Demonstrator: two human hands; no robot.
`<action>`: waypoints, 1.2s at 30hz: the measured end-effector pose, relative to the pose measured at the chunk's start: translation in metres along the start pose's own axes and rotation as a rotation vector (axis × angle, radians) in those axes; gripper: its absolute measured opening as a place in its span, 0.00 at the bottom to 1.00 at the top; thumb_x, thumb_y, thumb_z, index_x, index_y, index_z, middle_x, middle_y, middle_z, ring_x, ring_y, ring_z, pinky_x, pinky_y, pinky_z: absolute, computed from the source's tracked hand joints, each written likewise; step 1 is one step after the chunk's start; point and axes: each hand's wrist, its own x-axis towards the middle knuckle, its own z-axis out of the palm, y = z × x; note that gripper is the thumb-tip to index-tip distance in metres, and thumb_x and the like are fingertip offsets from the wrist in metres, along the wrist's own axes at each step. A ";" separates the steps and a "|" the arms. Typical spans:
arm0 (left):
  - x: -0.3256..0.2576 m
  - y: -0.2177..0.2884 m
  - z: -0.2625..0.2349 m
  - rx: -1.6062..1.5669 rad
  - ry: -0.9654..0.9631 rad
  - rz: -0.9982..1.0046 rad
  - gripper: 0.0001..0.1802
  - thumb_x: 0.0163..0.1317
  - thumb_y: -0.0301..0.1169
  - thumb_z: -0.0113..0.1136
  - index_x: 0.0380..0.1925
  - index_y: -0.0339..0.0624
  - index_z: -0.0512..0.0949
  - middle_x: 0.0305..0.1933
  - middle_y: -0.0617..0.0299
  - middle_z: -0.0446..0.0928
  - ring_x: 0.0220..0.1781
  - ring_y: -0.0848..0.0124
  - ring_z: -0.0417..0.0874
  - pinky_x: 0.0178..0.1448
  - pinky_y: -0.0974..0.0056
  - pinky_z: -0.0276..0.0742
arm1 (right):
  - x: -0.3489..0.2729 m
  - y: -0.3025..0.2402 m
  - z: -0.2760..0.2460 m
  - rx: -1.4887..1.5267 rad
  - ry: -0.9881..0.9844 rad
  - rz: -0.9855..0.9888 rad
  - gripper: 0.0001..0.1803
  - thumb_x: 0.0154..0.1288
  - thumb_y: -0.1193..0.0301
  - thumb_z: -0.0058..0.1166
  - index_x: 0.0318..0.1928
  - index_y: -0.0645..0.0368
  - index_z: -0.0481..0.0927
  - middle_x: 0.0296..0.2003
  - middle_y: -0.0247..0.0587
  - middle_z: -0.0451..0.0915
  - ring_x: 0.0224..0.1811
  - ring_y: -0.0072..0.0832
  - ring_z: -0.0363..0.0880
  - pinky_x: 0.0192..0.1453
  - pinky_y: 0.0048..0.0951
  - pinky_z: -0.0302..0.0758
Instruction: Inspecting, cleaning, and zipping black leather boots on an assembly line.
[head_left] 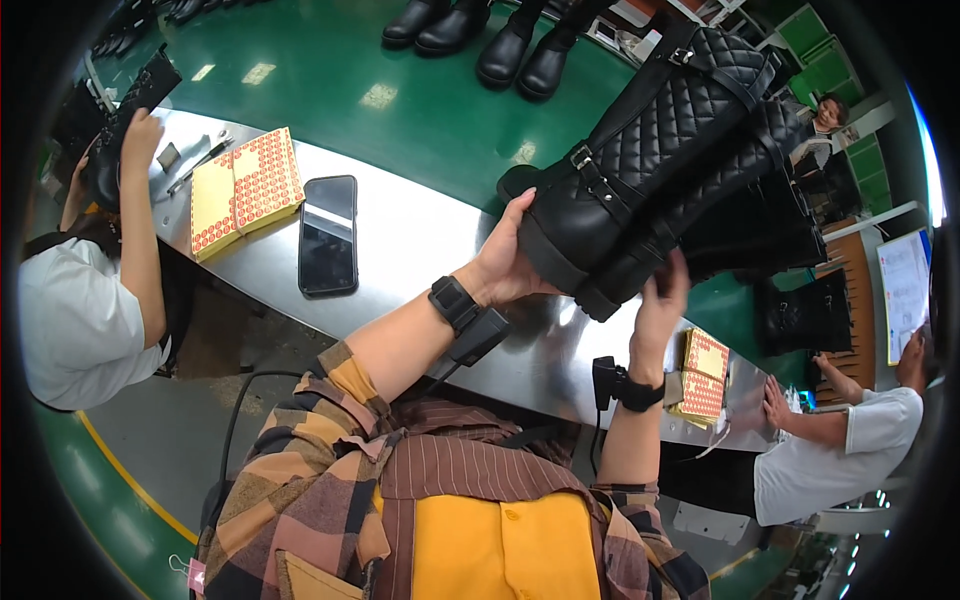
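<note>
By the worktop's near edge (550,375), my left hand (508,262) grips a black boot (635,150); right hand (662,305), hold unclear, should steady its mate (735,180).

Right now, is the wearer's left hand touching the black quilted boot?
Touching: the head view shows the left hand gripping the black quilted boot, its thumb against the boot's lower end with no gap visible.

Two black boots (650,165) with quilted shafts and buckled straps at ankle and top are held up side by side above the metal worktop (400,215), tilted, heels low, shafts leaning toward the upper right.
</note>
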 end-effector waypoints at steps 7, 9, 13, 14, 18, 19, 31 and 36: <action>-0.004 -0.010 0.012 0.028 -0.014 0.053 0.44 0.65 0.69 0.32 0.69 0.50 0.62 0.68 0.55 0.69 0.68 0.59 0.70 0.65 0.44 0.69 | -0.031 -0.102 0.058 -0.613 0.019 -0.563 0.60 0.47 0.52 0.73 0.76 0.48 0.49 0.71 0.67 0.44 0.72 0.62 0.47 0.70 0.58 0.57; -0.006 -0.012 0.014 0.029 0.001 0.076 0.44 0.66 0.69 0.30 0.70 0.51 0.61 0.70 0.55 0.66 0.70 0.57 0.68 0.70 0.40 0.62 | -0.035 -0.102 0.071 -0.727 0.042 -0.535 0.63 0.43 0.50 0.75 0.76 0.46 0.49 0.71 0.72 0.38 0.73 0.67 0.43 0.70 0.60 0.55; -0.005 -0.013 0.014 0.022 -0.013 0.117 0.43 0.66 0.67 0.31 0.69 0.50 0.61 0.68 0.54 0.68 0.68 0.60 0.70 0.67 0.46 0.68 | -0.031 -0.100 0.062 -0.671 -0.066 -0.584 0.62 0.43 0.58 0.76 0.76 0.45 0.50 0.71 0.73 0.37 0.73 0.68 0.42 0.72 0.58 0.55; -0.004 -0.013 0.013 0.027 -0.013 0.136 0.43 0.66 0.67 0.30 0.69 0.50 0.62 0.67 0.54 0.69 0.68 0.60 0.71 0.67 0.47 0.69 | -0.029 -0.101 0.054 -0.611 -0.148 -0.571 0.59 0.45 0.66 0.74 0.75 0.46 0.50 0.73 0.64 0.38 0.75 0.62 0.42 0.73 0.57 0.54; -0.003 -0.012 0.011 0.037 0.009 0.107 0.44 0.65 0.69 0.29 0.68 0.50 0.64 0.66 0.55 0.71 0.65 0.59 0.73 0.65 0.45 0.69 | -0.017 -0.107 0.012 -0.077 -0.400 -0.294 0.56 0.46 0.77 0.69 0.75 0.47 0.51 0.76 0.43 0.41 0.78 0.44 0.42 0.74 0.59 0.53; -0.004 -0.011 0.011 0.079 0.066 0.090 0.46 0.64 0.70 0.28 0.69 0.50 0.63 0.67 0.55 0.70 0.66 0.58 0.72 0.66 0.41 0.67 | -0.015 -0.107 0.009 -0.098 -0.430 -0.297 0.56 0.46 0.77 0.69 0.75 0.47 0.51 0.76 0.43 0.41 0.78 0.44 0.42 0.74 0.59 0.53; -0.005 -0.015 0.013 0.065 -0.037 0.115 0.44 0.65 0.70 0.29 0.71 0.53 0.60 0.69 0.57 0.67 0.69 0.61 0.70 0.70 0.46 0.68 | -0.027 -0.112 0.047 -0.557 -0.133 -0.518 0.47 0.41 0.65 0.73 0.66 0.48 0.68 0.71 0.63 0.44 0.74 0.55 0.49 0.73 0.48 0.56; -0.007 -0.013 0.014 0.080 -0.025 0.123 0.45 0.65 0.70 0.28 0.71 0.52 0.59 0.69 0.57 0.67 0.69 0.60 0.70 0.70 0.46 0.68 | -0.026 -0.110 0.046 -0.565 -0.166 -0.509 0.46 0.40 0.66 0.71 0.66 0.46 0.70 0.72 0.63 0.43 0.74 0.57 0.48 0.73 0.49 0.56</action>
